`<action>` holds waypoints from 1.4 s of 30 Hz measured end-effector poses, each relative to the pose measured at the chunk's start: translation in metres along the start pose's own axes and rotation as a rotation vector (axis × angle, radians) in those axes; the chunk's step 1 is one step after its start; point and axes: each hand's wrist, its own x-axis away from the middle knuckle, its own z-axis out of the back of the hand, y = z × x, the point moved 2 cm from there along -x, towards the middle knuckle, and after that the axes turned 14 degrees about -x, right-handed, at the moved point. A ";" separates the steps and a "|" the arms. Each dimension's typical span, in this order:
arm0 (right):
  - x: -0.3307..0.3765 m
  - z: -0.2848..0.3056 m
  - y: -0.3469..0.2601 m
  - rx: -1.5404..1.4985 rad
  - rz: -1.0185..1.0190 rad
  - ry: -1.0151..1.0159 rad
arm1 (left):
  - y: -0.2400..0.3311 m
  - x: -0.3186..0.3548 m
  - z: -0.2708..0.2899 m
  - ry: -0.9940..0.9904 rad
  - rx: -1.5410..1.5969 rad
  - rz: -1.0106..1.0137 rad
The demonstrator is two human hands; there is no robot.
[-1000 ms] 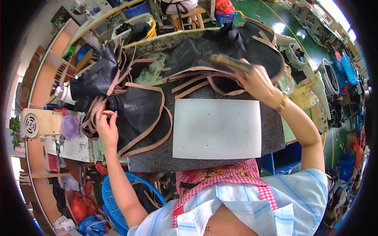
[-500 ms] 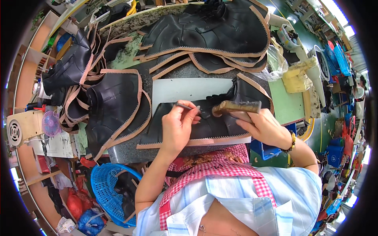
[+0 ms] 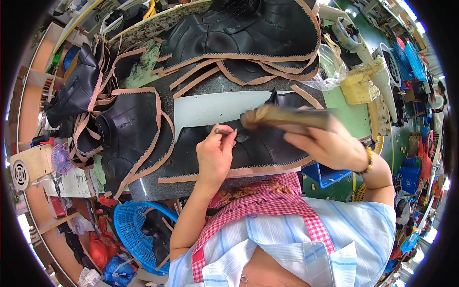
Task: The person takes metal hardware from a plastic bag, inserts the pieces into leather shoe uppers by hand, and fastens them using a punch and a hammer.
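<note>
A black leather boot upper with a tan zigzag-stitched edge lies flat in front of me, partly over a white board. Between the bent fingers and thumb of my left hand, a short dark metal rod like a punch is pinched above the leather. Its lower end is hard to make out. My right hand grips a hammer, smeared by motion, over the upper to the right of the rod. The hand hides most of the handle.
Stacked boot uppers lie along the far side of the dark stone slab; more uppers are piled at left. A small purple fan stands farther left. A blue basket sits below, and a yellow block at right.
The hammer has risen and swung slightly left, now blurred, with my right hand moving right. My left hand still pinches the rod. The whole view has shifted a little.
</note>
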 end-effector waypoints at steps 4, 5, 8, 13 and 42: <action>-0.005 0.009 -0.034 -0.024 -0.215 -0.155 | 0.004 0.004 -0.002 0.136 -0.280 -0.318; -0.019 -0.001 -0.028 -0.054 -0.425 -0.403 | 0.009 0.004 -0.002 0.119 -0.302 -0.357; -0.001 -0.012 0.022 -0.080 -0.255 -0.160 | 0.002 -0.005 -0.003 0.022 -0.147 -0.103; 0.016 -0.036 0.039 -0.055 -0.366 -0.310 | -0.002 0.000 0.000 0.026 0.217 0.140; 0.021 -0.027 0.045 -0.035 -0.335 -0.188 | 0.007 -0.011 -0.016 -0.059 0.184 0.101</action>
